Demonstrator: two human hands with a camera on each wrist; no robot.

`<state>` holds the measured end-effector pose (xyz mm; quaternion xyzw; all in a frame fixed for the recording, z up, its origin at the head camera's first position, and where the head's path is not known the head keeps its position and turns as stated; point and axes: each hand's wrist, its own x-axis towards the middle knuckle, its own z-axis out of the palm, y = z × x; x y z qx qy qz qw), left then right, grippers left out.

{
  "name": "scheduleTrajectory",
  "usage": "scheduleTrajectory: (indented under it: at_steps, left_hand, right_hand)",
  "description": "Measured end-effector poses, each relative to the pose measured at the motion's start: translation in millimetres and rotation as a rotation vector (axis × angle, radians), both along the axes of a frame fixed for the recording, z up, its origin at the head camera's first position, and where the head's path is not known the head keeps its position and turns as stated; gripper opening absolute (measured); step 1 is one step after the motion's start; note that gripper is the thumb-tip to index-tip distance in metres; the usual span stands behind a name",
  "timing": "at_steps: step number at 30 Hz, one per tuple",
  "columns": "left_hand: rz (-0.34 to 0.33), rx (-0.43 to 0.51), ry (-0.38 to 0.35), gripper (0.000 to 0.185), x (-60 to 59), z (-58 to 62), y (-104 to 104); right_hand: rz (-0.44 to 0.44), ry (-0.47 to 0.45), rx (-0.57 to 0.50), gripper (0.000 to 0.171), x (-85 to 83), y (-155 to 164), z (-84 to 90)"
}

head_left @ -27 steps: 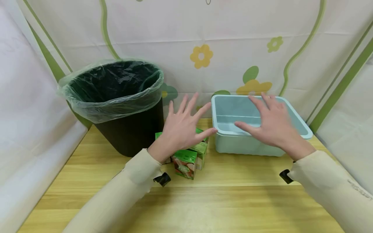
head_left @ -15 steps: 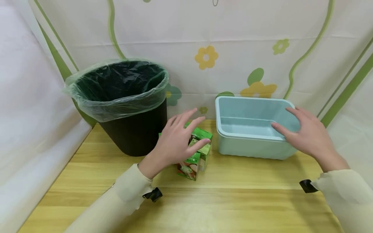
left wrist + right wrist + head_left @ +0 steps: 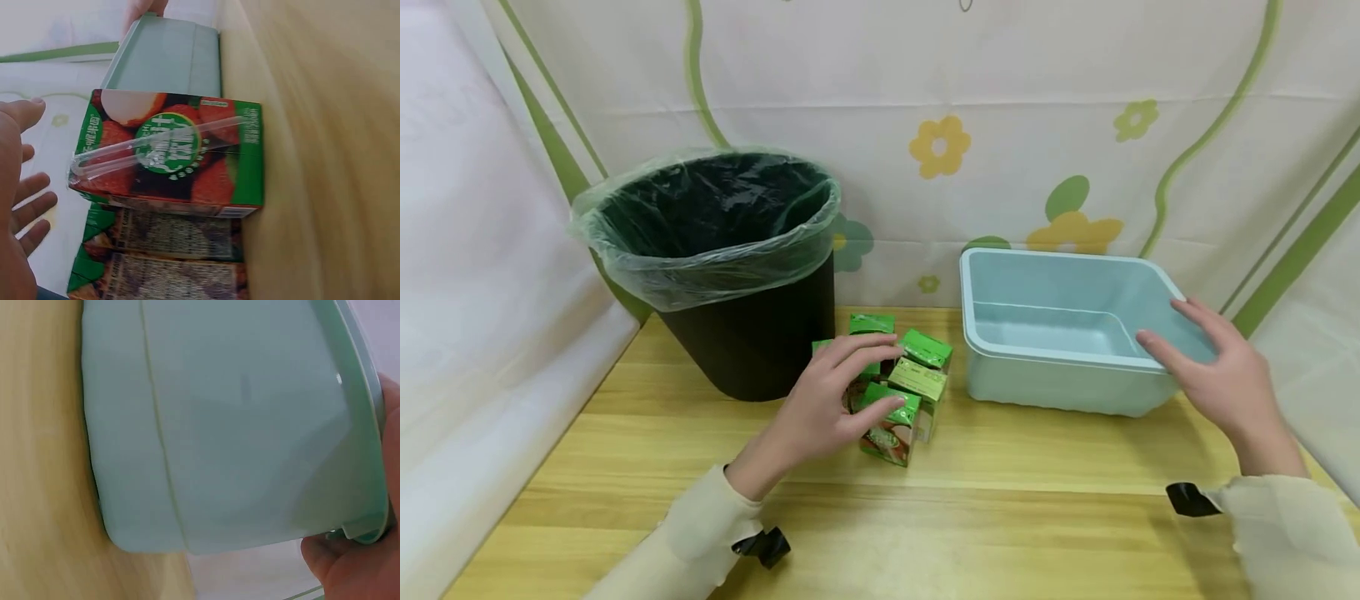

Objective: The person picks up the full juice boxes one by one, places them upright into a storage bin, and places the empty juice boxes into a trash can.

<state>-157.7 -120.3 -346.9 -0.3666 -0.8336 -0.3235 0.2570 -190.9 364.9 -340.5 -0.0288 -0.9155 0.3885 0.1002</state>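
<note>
The green cartons [image 3: 895, 392] are touched by the left hand [image 3: 820, 412], its fingers loosely spread. The near right corner of the blue tub [image 3: 1060, 383] is met by the right hand [image 3: 1225, 383], fingers relaxed.

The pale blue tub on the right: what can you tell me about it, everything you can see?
The pale blue tub is a rectangular basin, seemingly smooth plastic, with rounded corners, a rolled rim and a faint step line round its wall. It stands upright on the wooden table, close to the flowered backdrop, and nothing shows inside it. The right hand is at its near right corner; the right wrist view shows a finger against the rim. The green cartons stand apart to its left.
</note>
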Motion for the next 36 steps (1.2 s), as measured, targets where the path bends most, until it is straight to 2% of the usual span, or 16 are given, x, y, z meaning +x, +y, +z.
scheduleTrajectory:
  at_steps: [5, 11, 18, 23, 28, 33, 36]
  left_hand:
    - [-0.038, 0.118, 0.022, 0.046, 5.5, -10.0, -4]
    - [-0.031, 0.189, 0.013, 0.044, 14.0, -18.9, -4]
    - [0.023, 0.18, -0.036, 0.042, 21.1, -25.8, 1]
    - [0.053, 0.16, -0.022, 0.038, 21.9, -29.4, 2]
    - [0.036, 0.145, 0.008, 0.033, 21.1, -32.5, 3]
    - [0.022, 0.134, -0.001, 0.027, 20.6, -36.2, 2]
    - [0.006, 0.127, 0.002, 0.029, 20.0, -38.5, 2]
  right_hand:
    - [-0.039, 0.032, -0.075, 0.077, 2.4, -3, -5.7]
    - [-0.06, 0.044, -0.093, 0.076, 4.5, -6, -5.1]
    - [-0.051, 0.046, -0.089, 0.076, 4.0, -6, -5.7]
    - [-0.045, 0.043, -0.085, 0.076, 3.4, -6, -5.6]
    - [-0.039, 0.041, -0.091, 0.076, 3.0, -6, -4.9]
    - [-0.03, 0.045, -0.092, 0.076, 3.0, -5, -5.8]
    - [-0.028, 0.05, -0.089, 0.076, 3.5, -4, -6.8]
